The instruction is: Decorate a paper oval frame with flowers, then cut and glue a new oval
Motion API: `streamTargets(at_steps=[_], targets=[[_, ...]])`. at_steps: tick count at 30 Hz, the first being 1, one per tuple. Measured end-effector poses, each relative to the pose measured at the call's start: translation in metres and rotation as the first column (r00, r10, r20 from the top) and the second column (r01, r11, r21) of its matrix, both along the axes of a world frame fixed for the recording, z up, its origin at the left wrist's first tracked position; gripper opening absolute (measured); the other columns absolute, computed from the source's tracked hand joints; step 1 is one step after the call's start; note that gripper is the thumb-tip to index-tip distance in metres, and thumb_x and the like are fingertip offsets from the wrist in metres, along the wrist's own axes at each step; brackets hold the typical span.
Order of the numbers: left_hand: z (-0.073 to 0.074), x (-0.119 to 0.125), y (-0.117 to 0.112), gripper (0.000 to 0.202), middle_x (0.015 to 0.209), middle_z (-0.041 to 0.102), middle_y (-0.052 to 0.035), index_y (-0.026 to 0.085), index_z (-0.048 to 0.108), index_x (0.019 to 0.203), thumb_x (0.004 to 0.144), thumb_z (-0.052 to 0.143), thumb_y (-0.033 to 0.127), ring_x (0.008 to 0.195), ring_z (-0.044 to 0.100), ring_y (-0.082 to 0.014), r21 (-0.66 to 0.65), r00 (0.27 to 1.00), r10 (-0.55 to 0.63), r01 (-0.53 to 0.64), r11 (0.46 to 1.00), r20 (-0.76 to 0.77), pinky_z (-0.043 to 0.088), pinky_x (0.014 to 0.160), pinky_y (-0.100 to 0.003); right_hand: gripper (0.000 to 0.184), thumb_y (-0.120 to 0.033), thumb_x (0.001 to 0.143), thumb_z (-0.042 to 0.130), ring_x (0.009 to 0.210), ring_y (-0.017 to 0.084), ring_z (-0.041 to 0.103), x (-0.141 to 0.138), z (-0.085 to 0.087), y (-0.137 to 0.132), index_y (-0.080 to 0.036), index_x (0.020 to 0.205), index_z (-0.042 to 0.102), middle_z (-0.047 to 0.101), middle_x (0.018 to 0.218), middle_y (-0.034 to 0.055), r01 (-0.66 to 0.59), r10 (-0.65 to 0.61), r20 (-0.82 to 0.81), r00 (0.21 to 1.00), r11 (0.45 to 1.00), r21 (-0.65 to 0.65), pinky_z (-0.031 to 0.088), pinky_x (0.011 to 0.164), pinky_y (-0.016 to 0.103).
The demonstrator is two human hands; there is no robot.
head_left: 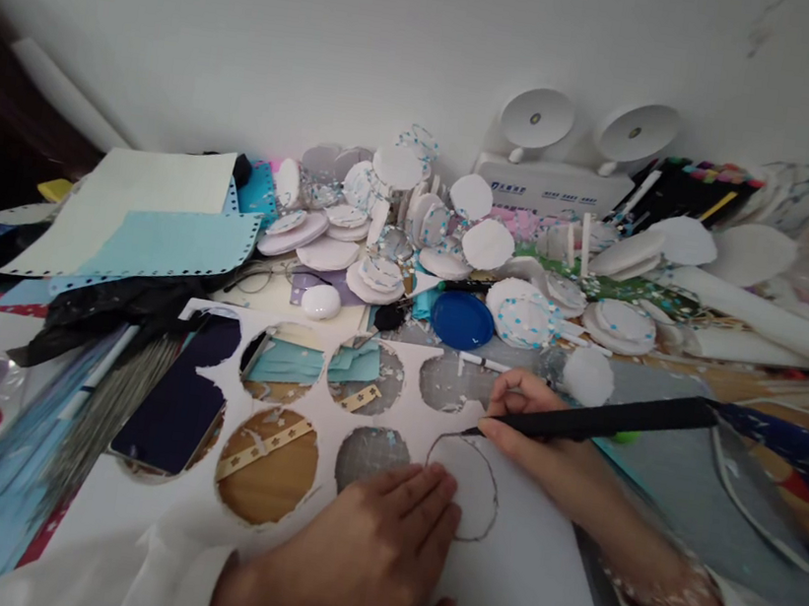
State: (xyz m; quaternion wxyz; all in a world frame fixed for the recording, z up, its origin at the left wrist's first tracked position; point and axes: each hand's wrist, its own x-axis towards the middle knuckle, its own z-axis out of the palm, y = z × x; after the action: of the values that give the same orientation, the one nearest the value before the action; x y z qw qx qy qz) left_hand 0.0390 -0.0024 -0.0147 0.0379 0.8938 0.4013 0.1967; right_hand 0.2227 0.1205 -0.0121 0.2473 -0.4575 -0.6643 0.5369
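My right hand grips a black pen-shaped cutter, its thin tip touching the white foam board at the top of a rough circular outline. Flat on the board, partly over that circle's left side, lies my left hand, fingers stretched out and holding nothing. Several round holes with ragged edges run across the board in two rows. Through them show a dark phone, pale blue paper, a patterned tan strip and a grey mat.
White discs, some with blue dots, crowd the back by the wall. Behind stands a twin-head lamp unit. A blue round lid, white paper sheets, bundled wires and a white roll lie around the board.
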Motion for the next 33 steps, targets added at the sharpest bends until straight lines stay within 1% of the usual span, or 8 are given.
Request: streamTargets(at_steps=[4,6,9,11,19,23,28,33], targets=[[-0.001,0.001,-0.003,0.049,0.125,0.067,-0.0200,0.003,0.066,0.117,0.083,0.057,0.036,0.117,0.065,-0.0281,-0.024,1.000,0.006,-0.006,1.000,-0.002,0.049,0.104,-0.033,0.025,-0.028,0.072,0.065,0.053,0.013,0.046,0.001,-0.001,-0.002,-0.027,0.087,0.045,0.052,0.063,-0.0079,-0.005,0.005,-0.020,1.000,1.000,0.003,0.036,0.049,0.024],[-0.002,0.001,-0.004,0.049,0.125,0.067,-0.0199,0.003,0.066,0.118,0.083,0.057,0.036,0.117,0.065,-0.0279,-0.025,1.000,0.003,-0.003,1.000,-0.001,0.049,0.104,-0.032,0.028,-0.026,0.070,0.067,0.057,0.013,0.049,0.002,-0.004,-0.002,-0.027,0.089,0.046,0.053,0.067,-0.0071,-0.001,0.001,-0.035,0.999,1.000,0.020,0.039,0.051,0.024],[-0.002,0.000,-0.003,0.049,0.125,0.067,-0.0196,0.003,0.065,0.118,0.083,0.057,0.036,0.117,0.065,-0.0273,-0.015,1.000,-0.001,0.001,1.000,-0.001,0.047,0.106,-0.032,0.026,-0.027,0.070,0.070,0.066,0.015,0.052,0.002,-0.008,0.000,-0.026,0.085,0.049,0.054,0.075,-0.0044,0.008,-0.003,-0.068,0.998,0.998,0.060,0.044,0.057,0.026],[-0.002,0.000,-0.002,0.049,0.125,0.067,-0.0196,0.003,0.066,0.117,0.082,0.058,0.037,0.117,0.065,-0.0273,-0.007,1.000,-0.001,0.001,1.000,0.002,0.047,0.106,-0.032,0.022,-0.029,0.071,0.069,0.068,0.015,0.052,0.000,-0.010,-0.001,-0.026,0.081,0.050,0.052,0.075,-0.0037,0.021,-0.014,-0.086,0.996,0.996,0.084,0.045,0.058,0.027],[-0.003,0.000,-0.001,0.048,0.122,0.068,-0.0186,0.004,0.066,0.116,0.082,0.058,0.037,0.115,0.066,-0.0265,0.006,1.000,0.002,-0.002,1.000,0.010,0.048,0.105,-0.032,0.022,-0.034,0.074,0.070,0.057,0.016,0.047,-0.009,-0.014,-0.014,-0.027,0.074,0.049,0.048,0.064,-0.0047,0.155,-0.135,-0.131,0.982,0.977,0.150,0.040,0.049,0.027],[-0.002,0.000,-0.002,0.049,0.124,0.067,-0.0188,0.004,0.066,0.118,0.082,0.058,0.036,0.116,0.065,-0.0268,0.003,1.000,0.009,-0.009,1.000,0.015,0.048,0.106,-0.032,0.024,-0.034,0.073,0.070,0.058,0.016,0.048,-0.009,-0.014,-0.015,-0.027,0.069,0.047,0.047,0.063,-0.0044,0.227,-0.201,-0.155,0.967,0.957,0.179,0.042,0.051,0.028],[-0.003,0.000,-0.003,0.048,0.128,0.065,-0.0189,0.004,0.064,0.120,0.083,0.057,0.033,0.119,0.063,-0.0268,-0.049,1.000,0.007,-0.007,0.999,0.010,0.045,0.108,-0.032,0.027,-0.031,0.074,0.070,0.057,0.016,0.047,-0.010,-0.012,-0.014,-0.027,0.065,0.045,0.046,0.062,-0.0042,0.278,-0.251,-0.148,0.957,0.938,0.207,0.042,0.051,0.028],[-0.003,0.000,-0.005,0.048,0.130,0.064,-0.0197,0.003,0.063,0.122,0.086,0.053,0.034,0.122,0.061,-0.0279,-0.067,1.000,0.014,-0.013,0.998,0.016,0.045,0.108,-0.034,0.035,-0.036,0.075,0.072,0.057,0.017,0.045,-0.009,-0.011,-0.014,-0.027,0.063,0.041,0.043,0.060,-0.0044,0.336,-0.307,-0.151,0.940,0.913,0.233,0.044,0.052,0.030]])
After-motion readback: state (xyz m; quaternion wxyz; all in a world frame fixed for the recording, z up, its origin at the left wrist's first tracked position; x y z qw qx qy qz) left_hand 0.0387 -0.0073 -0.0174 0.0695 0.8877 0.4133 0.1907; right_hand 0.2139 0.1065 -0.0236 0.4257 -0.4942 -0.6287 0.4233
